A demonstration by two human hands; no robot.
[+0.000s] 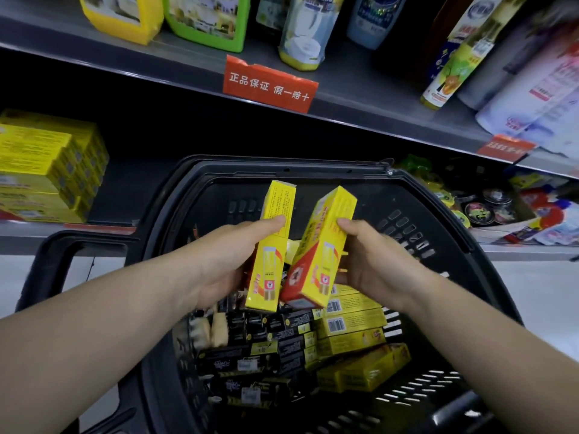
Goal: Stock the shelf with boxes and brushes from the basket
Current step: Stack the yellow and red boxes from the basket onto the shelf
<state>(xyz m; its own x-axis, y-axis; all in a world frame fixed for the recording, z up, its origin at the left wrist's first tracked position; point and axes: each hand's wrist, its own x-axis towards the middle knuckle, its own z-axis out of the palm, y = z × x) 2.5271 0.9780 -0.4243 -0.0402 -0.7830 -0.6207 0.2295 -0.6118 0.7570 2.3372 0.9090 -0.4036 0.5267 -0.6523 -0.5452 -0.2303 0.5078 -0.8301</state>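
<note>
Far left, on the lower shelf [18, 241]: a stack of yellow boxes [47, 170]. Just below, the basket's side handle [53, 249].

Left of centre: left hand [225, 261], clamped on a tall yellow box [269, 264], thumb across the front face, fingers curled behind. Held near upright above the black basket [282, 170].

Centre, on the upper shelf edge: a red label [269, 84]. Inside the basket, from left: pale-bristled brushes [216, 330], black boxes [269, 339], more yellow boxes [354, 324].

Right of centre: a yellow-and-red box [316, 255], tilted rightward, just beside the first; contact between the two not discernible. Gripped by the right hand [369, 264], thumb on the front edge, fingers wrapped underneath.

Far right, on the lower shelf: round tins [488, 208].
</note>
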